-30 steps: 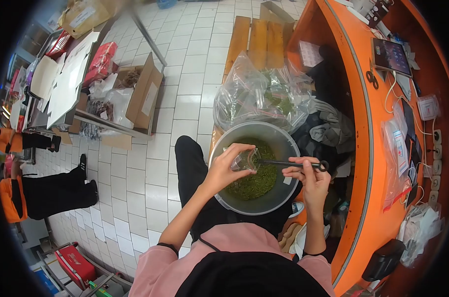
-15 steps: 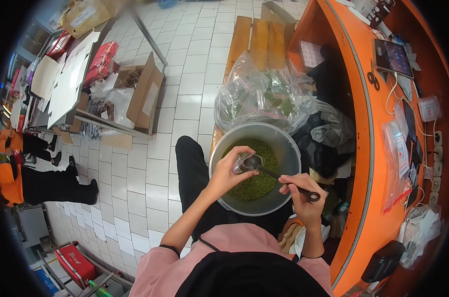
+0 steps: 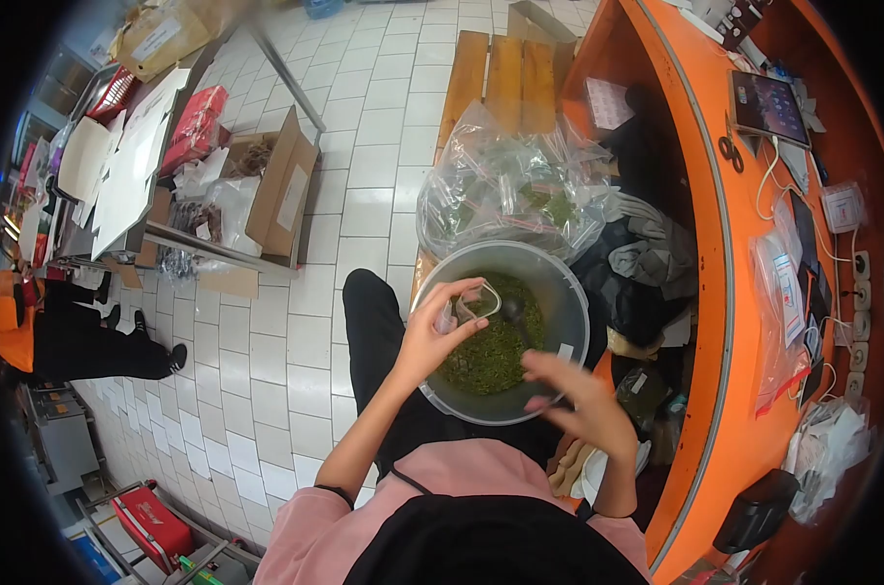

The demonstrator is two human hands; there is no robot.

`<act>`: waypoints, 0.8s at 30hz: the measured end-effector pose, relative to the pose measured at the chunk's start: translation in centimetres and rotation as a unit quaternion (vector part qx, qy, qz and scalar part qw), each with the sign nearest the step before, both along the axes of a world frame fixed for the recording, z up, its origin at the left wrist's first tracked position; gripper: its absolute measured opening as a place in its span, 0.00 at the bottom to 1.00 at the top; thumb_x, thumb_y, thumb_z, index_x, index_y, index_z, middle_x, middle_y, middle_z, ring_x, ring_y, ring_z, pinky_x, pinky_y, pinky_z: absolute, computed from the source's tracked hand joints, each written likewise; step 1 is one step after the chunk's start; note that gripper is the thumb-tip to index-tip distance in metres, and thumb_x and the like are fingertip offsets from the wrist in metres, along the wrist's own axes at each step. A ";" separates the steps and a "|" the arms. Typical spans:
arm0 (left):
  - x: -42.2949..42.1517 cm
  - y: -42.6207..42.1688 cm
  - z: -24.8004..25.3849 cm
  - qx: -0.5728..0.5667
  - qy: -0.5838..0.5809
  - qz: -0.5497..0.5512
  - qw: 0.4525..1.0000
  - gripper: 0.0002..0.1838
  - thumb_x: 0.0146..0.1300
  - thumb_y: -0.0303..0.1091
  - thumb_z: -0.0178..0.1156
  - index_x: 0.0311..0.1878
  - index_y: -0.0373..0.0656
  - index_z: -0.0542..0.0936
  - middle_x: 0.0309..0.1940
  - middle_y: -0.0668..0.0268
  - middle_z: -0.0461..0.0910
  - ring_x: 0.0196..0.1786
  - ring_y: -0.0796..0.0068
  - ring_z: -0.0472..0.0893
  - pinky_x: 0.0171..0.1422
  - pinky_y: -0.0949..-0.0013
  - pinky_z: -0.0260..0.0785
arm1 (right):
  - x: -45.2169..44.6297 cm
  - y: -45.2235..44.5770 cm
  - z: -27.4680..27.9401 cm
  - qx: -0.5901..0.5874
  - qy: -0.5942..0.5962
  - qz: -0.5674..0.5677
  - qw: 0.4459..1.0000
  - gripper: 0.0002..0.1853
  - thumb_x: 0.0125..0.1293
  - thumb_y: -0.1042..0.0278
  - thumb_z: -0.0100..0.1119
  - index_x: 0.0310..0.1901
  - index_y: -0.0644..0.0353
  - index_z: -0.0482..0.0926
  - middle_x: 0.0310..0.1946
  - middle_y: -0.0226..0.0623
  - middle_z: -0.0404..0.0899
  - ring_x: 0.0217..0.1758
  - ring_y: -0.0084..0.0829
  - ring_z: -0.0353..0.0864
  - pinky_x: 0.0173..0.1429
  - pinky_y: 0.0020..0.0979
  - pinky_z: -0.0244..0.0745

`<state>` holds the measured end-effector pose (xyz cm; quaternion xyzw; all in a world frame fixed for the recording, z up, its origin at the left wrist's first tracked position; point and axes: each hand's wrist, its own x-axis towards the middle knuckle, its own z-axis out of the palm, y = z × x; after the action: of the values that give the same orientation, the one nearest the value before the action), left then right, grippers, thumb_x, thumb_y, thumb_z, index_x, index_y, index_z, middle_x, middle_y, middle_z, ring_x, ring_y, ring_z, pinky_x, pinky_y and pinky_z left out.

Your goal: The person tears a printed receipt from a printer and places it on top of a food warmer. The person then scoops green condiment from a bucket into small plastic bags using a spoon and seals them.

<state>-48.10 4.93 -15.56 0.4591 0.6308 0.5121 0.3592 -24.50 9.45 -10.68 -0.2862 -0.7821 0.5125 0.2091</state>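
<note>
My left hand [image 3: 440, 331] pinches a small clear plastic bag [image 3: 476, 302], its mouth held wide over a grey bucket [image 3: 571, 292]. Chopped green herb [image 3: 491, 361] covers the bucket's bottom. A dark spoon [image 3: 512, 310] is over the herb, just right of the bag, and its handle runs down toward my right hand [image 3: 583, 400]. That hand is smeared by motion at the bucket's lower right rim; its grip on the handle is unclear. Beyond the bucket lies a large clear bag [image 3: 500, 185] with small bags of green herb in it.
A wooden bench [image 3: 505, 83] extends beyond the bags. At the right is an orange counter [image 3: 700, 107] with scissors [image 3: 730, 154] and a tablet [image 3: 768, 105]. An open cardboard box [image 3: 281, 200] is at the left; a person in dark trousers [image 3: 91, 341] stands farther left.
The spoon has moved from the small bag's mouth to the herb at its right. My right hand has shifted left and slightly down. My left hand has tilted the bag slightly.
</note>
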 end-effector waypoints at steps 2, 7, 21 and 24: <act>-0.1 -0.1 0.4 -0.031 -0.065 -0.038 0.997 0.23 0.52 0.31 0.68 0.53 0.42 0.75 0.45 0.65 0.79 0.47 0.74 0.77 0.49 0.71 0.69 | -0.2 -0.5 -2.3 0.053 -0.088 0.160 0.982 0.30 0.59 0.64 0.65 0.60 0.67 0.67 0.54 0.52 0.72 0.56 0.43 0.75 0.59 0.34 0.70; 0.2 -1.6 1.4 -0.120 -0.216 -0.124 0.961 0.21 0.61 0.30 0.60 0.57 0.42 0.68 0.44 0.66 0.81 0.44 0.86 0.75 0.34 0.84 0.63 | -2.9 1.3 -1.9 0.024 -0.068 -0.046 0.996 0.41 0.50 0.60 0.72 0.63 0.64 0.63 0.58 0.48 0.69 0.62 0.45 0.69 0.62 0.36 0.66; 1.6 -2.6 4.1 0.053 0.028 -0.042 0.997 0.05 0.48 0.25 0.67 0.31 0.41 0.81 0.49 0.62 0.74 0.52 0.63 0.76 0.54 0.65 0.68 | -5.1 0.2 -1.8 -0.086 0.199 -0.098 0.971 0.07 0.51 0.85 0.65 0.34 0.68 0.81 0.32 0.38 0.81 0.37 0.27 0.79 0.41 0.25 0.72; 2.0 -2.7 4.4 0.046 0.016 -0.050 0.998 0.05 0.48 0.25 0.66 0.30 0.41 0.80 0.47 0.62 0.74 0.50 0.64 0.76 0.53 0.65 0.68 | -5.4 -0.1 -1.8 -0.075 0.199 -0.115 0.970 0.07 0.51 0.84 0.64 0.33 0.68 0.81 0.31 0.38 0.81 0.35 0.26 0.79 0.41 0.25 0.73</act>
<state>-46.08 2.26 -11.18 0.5139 0.5885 0.5149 0.3529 -29.89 9.36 -12.48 -0.2817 -0.6460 0.5886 0.3961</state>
